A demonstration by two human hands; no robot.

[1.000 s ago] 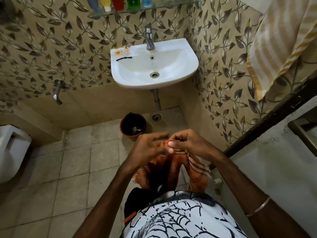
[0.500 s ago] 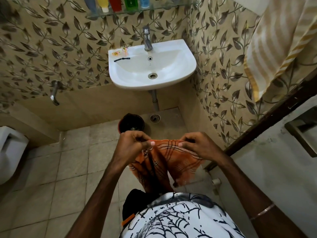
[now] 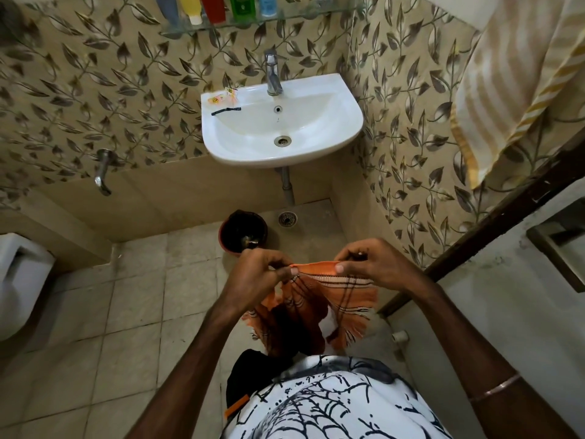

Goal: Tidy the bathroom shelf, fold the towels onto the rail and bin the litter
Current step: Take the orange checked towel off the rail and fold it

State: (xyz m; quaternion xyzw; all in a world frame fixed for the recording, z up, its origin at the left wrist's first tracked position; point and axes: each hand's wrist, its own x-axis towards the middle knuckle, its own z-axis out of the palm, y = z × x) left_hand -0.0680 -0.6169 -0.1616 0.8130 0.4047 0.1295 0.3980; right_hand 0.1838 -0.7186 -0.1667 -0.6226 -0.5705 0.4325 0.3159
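An orange towel (image 3: pixel 319 307) with dark stripes and a fringed edge hangs in front of me. My left hand (image 3: pixel 258 277) pinches its top edge at the left, and my right hand (image 3: pixel 372 267) pinches the same edge at the right, a short stretch of cloth between them. A cream striped towel (image 3: pixel 519 87) hangs at the upper right. The glass shelf (image 3: pixel 275 19) above the sink carries several coloured bottles. Small wrappers (image 3: pixel 221 96) and a black strip (image 3: pixel 225 110) lie on the sink's left rim. A dark bin (image 3: pixel 243 232) stands on the floor below the sink.
The white sink (image 3: pixel 316 147) with its tap (image 3: pixel 273 72) juts from the leaf-patterned wall. A wall tap (image 3: pixel 102 172) is at the left, a white toilet (image 3: pixel 19 280) at the far left, a floor drain (image 3: pixel 287 218) beside the bin, and a dark door frame (image 3: pixel 493 239) at the right.
My hands were together over the bunched towel, then drew apart along its top edge. The towel now hangs spread, its fringed side showing at the right.
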